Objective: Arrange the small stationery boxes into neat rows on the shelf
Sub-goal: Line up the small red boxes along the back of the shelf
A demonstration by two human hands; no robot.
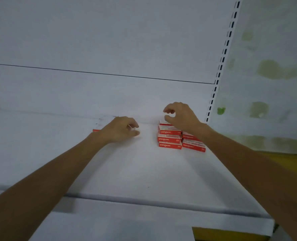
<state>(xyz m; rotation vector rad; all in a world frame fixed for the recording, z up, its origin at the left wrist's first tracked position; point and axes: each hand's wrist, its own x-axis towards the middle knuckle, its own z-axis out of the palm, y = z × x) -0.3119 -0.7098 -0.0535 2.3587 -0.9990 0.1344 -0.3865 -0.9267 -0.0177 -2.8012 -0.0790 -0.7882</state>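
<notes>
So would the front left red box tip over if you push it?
Probably not: the front left red box lies low and flat on the shelf, so it should slide rather than tip. It looks like small cardboard, likely light and easily dented.

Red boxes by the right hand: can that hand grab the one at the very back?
Probably yes. The right hand is just above the back box, its grip open like a claw, and nothing sits between them.
</notes>
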